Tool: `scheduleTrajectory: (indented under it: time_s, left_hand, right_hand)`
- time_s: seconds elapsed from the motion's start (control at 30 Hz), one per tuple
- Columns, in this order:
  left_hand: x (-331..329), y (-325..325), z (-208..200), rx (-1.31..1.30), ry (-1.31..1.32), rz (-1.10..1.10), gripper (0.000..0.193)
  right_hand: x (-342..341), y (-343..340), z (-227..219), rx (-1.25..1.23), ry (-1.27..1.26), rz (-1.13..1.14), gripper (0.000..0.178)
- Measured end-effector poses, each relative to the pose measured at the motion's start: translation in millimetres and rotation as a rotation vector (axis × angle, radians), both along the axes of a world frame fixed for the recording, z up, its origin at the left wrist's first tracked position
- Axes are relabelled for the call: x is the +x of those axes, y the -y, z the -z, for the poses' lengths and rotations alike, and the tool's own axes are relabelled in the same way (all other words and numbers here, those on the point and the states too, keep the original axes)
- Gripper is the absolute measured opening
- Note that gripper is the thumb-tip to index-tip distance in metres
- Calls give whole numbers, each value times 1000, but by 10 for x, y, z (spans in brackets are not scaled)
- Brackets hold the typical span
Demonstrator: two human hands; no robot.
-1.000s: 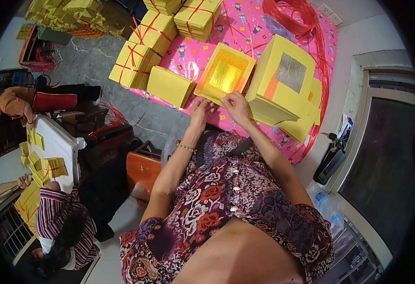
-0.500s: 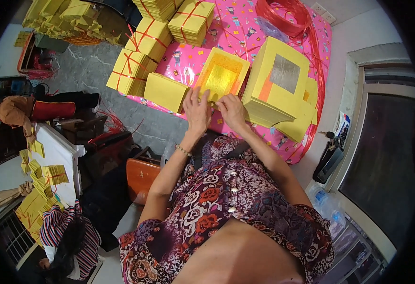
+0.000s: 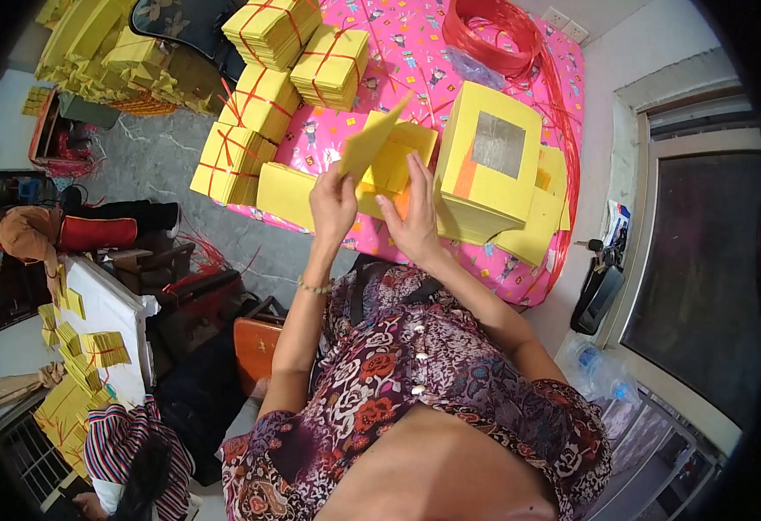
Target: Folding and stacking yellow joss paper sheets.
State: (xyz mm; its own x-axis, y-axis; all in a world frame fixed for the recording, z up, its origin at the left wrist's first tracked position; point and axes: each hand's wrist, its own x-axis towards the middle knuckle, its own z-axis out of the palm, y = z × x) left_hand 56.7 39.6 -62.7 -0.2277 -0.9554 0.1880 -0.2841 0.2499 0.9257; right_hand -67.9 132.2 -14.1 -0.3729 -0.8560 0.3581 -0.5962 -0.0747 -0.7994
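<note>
My left hand (image 3: 334, 207) pinches the near end of a yellow paper sheet (image 3: 370, 146), which stands tilted up above the table. My right hand (image 3: 412, 219) is open beside it, fingers stretched and thumb apart. Under and behind the hands lies more yellow paper (image 3: 418, 139), with a little orange showing near the right fingers; the raised sheet hides part of it. Close by on the right stands a tall stack of yellow sheets (image 3: 451, 122), its top bearing a silver square and an orange strip. A lower stack of yellow paper (image 3: 283, 193) lies left of my left hand.
Bundles of yellow paper tied with red ribbon (image 3: 259, 102) line the left side of the pink patterned table cover (image 3: 406, 52). A coil of red ribbon (image 3: 532, 39) lies at the back. Two people sit at a white table (image 3: 111, 304) on the left.
Both hands were at the near edge of a flat sheet with a gold and orange middle. My left hand has lifted a yellow sheet; the right hand has opened. The whole view has shifted slightly.
</note>
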Motion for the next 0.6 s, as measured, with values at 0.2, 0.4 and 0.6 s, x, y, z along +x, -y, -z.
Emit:
scheduleTrajectory:
  time_s: [0.2, 0.4, 0.6]
  left_hand:
    - [228, -170, -995, 518, -488, 220, 32]
    - [226, -301, -1109, 692, -629, 451, 38]
    - [129, -438, -1215, 304, -175, 269, 32]
  right_hand:
    - [-164, 96, -100, 132, 653, -25, 86]
    - [-217, -45, -449, 230, 1198, -492, 80]
    - [-267, -123, -478, 172, 1082, -433, 63]
